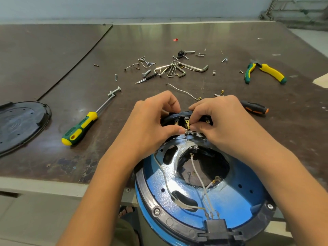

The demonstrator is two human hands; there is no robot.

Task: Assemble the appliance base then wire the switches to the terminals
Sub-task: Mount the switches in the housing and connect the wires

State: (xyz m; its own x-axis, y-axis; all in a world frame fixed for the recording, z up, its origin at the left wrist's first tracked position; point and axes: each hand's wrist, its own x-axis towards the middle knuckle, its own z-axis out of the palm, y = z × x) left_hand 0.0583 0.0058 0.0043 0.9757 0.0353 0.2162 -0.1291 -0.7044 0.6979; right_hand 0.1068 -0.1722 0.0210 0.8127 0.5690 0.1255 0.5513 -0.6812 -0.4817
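The round blue appliance base (236, 190) lies upside down at the table's near edge, with a black rim and a dark central opening. White wires (197, 172) run across it to a black connector block (215, 226) at the near rim. At the far rim sits the black switch panel (182, 115) with brass terminals (187, 123). My left hand (152, 121) grips the panel's left side, thumb beside the terminals. My right hand (221, 121) pinches a small brass wire connector (188, 128) at a terminal.
A green-yellow screwdriver (81, 127) lies at the left, a black cover plate (19, 125) beyond it. Hex keys (179, 68), screws and bolts are scattered at the table's middle. Green-yellow pliers (264, 72) and a black-orange screwdriver handle (253, 107) lie at the right. A loose white wire (182, 91) lies beyond my hands.
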